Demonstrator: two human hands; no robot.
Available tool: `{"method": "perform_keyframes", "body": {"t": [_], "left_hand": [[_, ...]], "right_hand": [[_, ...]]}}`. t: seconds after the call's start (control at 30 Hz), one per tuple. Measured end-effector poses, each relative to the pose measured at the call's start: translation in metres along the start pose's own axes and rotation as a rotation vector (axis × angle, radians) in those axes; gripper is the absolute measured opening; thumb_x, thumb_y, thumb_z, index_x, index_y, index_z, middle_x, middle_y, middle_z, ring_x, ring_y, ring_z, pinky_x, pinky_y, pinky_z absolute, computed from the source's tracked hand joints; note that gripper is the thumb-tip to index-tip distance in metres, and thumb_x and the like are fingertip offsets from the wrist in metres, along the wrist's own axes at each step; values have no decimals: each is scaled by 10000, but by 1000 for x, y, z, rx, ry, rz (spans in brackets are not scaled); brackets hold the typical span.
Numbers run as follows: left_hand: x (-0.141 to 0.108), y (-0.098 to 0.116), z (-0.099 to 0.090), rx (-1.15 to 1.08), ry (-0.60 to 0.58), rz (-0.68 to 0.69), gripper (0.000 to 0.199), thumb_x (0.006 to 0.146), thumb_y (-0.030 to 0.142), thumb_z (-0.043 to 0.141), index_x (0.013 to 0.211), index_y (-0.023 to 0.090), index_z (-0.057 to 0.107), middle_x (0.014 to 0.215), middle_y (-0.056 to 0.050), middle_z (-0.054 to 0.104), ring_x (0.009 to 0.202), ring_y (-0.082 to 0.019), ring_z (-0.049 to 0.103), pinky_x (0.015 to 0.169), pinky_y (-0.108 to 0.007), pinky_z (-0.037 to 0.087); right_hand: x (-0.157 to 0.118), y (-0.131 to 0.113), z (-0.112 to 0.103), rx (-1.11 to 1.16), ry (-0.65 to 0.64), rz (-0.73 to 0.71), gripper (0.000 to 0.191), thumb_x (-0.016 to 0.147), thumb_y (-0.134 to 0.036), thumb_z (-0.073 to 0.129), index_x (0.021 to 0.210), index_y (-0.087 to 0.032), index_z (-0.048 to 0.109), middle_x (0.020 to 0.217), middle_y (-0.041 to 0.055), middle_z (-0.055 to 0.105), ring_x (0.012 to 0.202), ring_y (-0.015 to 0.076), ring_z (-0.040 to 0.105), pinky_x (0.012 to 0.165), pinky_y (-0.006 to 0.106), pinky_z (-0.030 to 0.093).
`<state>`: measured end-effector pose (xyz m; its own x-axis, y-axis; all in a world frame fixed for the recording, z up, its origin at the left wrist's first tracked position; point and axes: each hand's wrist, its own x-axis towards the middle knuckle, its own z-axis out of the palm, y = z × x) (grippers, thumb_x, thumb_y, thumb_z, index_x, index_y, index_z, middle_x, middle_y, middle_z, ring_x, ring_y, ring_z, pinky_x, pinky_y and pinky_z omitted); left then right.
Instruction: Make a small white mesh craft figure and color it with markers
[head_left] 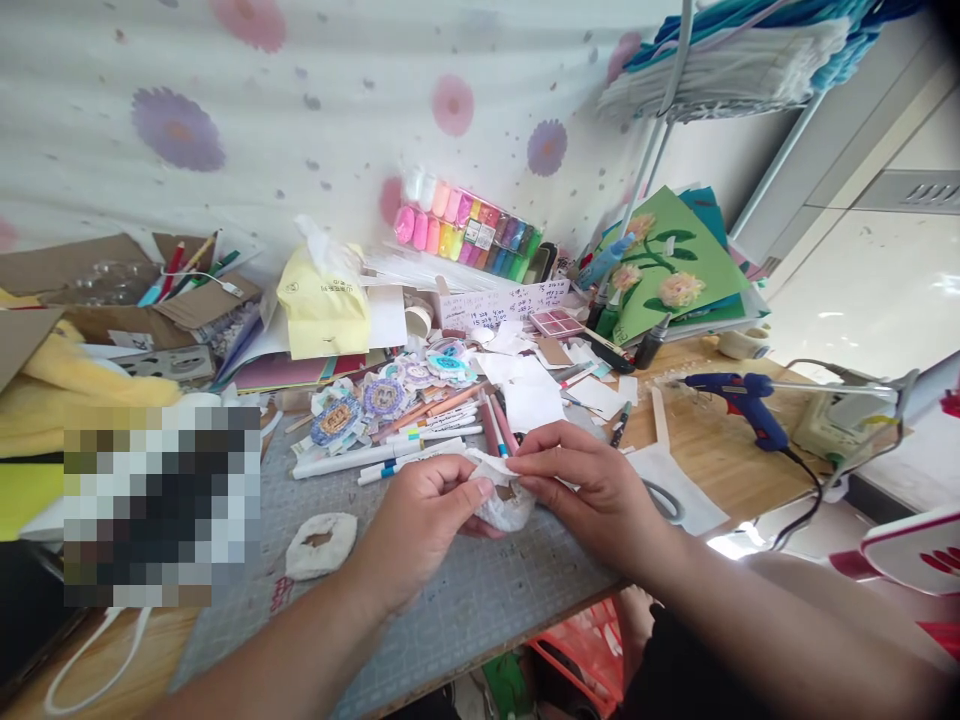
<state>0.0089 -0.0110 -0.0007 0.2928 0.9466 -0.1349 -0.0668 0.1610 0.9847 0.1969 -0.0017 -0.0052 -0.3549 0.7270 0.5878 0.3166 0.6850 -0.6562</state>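
Note:
Above the front of the grey cutting mat, both hands hold a white ring wrapped in soft, tissue-like material, with a bit of brown cardboard showing at its middle. My left hand is closed around its left side, thumb on top and fingers underneath. My right hand pinches a white strip at the ring's upper edge. A second white wrapped ring, with a ragged opening, lies flat on the mat left of my left hand.
Pens, paper cut-outs and paper scraps crowd the mat behind my hands. A blue glue gun rests at the right. A yellow tissue pack and coloured clay stand at the back. A pixelated patch hides something at left.

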Motion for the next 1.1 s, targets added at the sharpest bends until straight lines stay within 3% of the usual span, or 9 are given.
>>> {"method": "perform_keyframes", "body": {"t": [0.23, 0.37, 0.6, 0.67, 0.9, 1.1], "left_hand": [[0, 1, -1, -136, -73, -18, 196, 788, 326, 676, 788, 130, 683, 722, -36, 668, 660, -160, 623, 598, -279, 553], [0, 1, 0, -98, -58, -6, 199, 798, 336, 660, 789, 138, 668, 727, -30, 655, 666, -152, 601, 600, -264, 524], [-1, -1, 0, 203, -3, 69, 212, 838, 339, 569, 733, 158, 603, 681, -4, 589, 641, -139, 521, 601, -254, 439], [-1, 0, -1, 333, 22, 103, 229, 841, 348, 548, 709, 165, 588, 641, 8, 568, 611, -134, 495, 577, -244, 399], [-3, 3, 1, 403, 71, 117, 216, 816, 330, 557, 685, 166, 606, 596, 23, 533, 577, -129, 464, 538, -230, 347], [-3, -1, -1, 264, 59, 84, 228, 832, 354, 566, 717, 164, 616, 650, -4, 592, 619, -147, 533, 588, -249, 423]], "right_hand": [[-3, -4, -10, -59, -101, -16, 260, 890, -135, 538, 1089, -218, 683, 963, 83, 626, 850, 156, 617, 718, 272, 504], [-4, -8, -10, -65, -59, 20, 241, 867, -117, 547, 1044, -183, 697, 933, 88, 649, 839, 156, 624, 727, 270, 493], [-1, -18, -1, 207, -39, 485, 177, 824, -284, 578, 864, -148, 684, 752, 42, 682, 687, 155, 612, 632, 261, 474], [0, -18, 3, 239, -48, 535, 217, 806, -333, 593, 871, -138, 664, 743, 39, 673, 676, 156, 604, 616, 257, 476], [3, -15, 13, -67, -7, 323, 70, 759, -149, 600, 704, -180, 628, 666, 8, 613, 633, 143, 553, 590, 257, 421], [-2, -16, 13, -349, 54, -73, 145, 835, -106, 543, 856, -157, 677, 783, 82, 642, 709, 174, 586, 610, 278, 464]]}}
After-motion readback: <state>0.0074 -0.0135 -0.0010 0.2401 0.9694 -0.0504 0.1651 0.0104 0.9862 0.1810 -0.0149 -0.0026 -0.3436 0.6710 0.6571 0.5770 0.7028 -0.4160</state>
